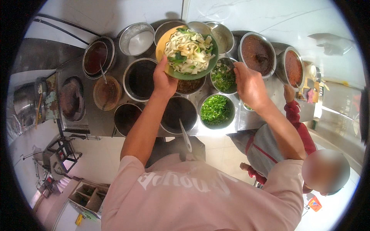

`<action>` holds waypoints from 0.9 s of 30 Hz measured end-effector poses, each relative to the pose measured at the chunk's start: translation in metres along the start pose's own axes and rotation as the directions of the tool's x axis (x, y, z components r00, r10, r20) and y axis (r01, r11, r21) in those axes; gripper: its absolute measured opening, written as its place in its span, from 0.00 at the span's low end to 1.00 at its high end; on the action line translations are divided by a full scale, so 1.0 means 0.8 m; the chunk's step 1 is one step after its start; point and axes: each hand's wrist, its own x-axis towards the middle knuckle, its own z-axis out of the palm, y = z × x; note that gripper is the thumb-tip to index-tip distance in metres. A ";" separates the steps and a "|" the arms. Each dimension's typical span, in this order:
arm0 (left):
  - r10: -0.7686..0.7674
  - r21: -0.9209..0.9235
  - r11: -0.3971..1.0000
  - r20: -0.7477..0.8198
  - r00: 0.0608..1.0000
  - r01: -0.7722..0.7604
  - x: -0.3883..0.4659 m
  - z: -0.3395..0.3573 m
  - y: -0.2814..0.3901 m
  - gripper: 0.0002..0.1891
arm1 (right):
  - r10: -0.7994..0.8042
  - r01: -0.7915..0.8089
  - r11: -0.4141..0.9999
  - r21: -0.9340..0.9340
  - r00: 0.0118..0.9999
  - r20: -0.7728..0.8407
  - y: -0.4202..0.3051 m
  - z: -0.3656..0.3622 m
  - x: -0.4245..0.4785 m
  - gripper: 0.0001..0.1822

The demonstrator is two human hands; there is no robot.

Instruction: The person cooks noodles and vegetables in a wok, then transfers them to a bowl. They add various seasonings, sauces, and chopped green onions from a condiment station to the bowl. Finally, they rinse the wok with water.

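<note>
My left hand grips the near left rim of a yellow and green bowl. Wide flat noodles with leafy greens fill this bowl, which is held above the containers on the counter. In my right hand is the handle of a metal ladle. The ladle's round head is at the far right rim of the noodle bowl; its contents are hard to make out. Below and beside my right hand stands a container of chopped herbs. Nearer me is a metal pot of chopped green onion.
Pots of dark sauce line the steel counter. A ladle handle juts over the front edge. Red chili sauce bowls stand at right. Another person's hand is beside the farther one. A white-contents pot stands behind.
</note>
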 end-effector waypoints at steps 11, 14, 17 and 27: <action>0.127 0.026 0.991 0.035 0.991 -0.128 -0.088 0.002 0.078 0.29 | 0.306 -0.187 0.841 -0.508 0.939 0.159 0.138 0.096 0.047 0.08; 0.149 0.022 0.988 0.044 0.988 -0.150 -0.133 -0.012 0.127 0.30 | 0.300 -0.012 0.791 -0.612 0.879 0.371 0.117 0.123 0.071 0.07; 0.254 0.031 0.967 -0.028 0.967 -0.254 -0.150 -0.042 0.184 0.30 | 0.198 0.069 0.765 -0.641 0.921 0.336 0.085 0.135 0.064 0.10; 0.522 0.099 0.852 -0.249 0.816 -0.515 -0.215 -0.179 0.372 0.31 | 0.331 -0.575 0.772 0.272 0.729 0.600 -0.247 0.359 0.177 0.25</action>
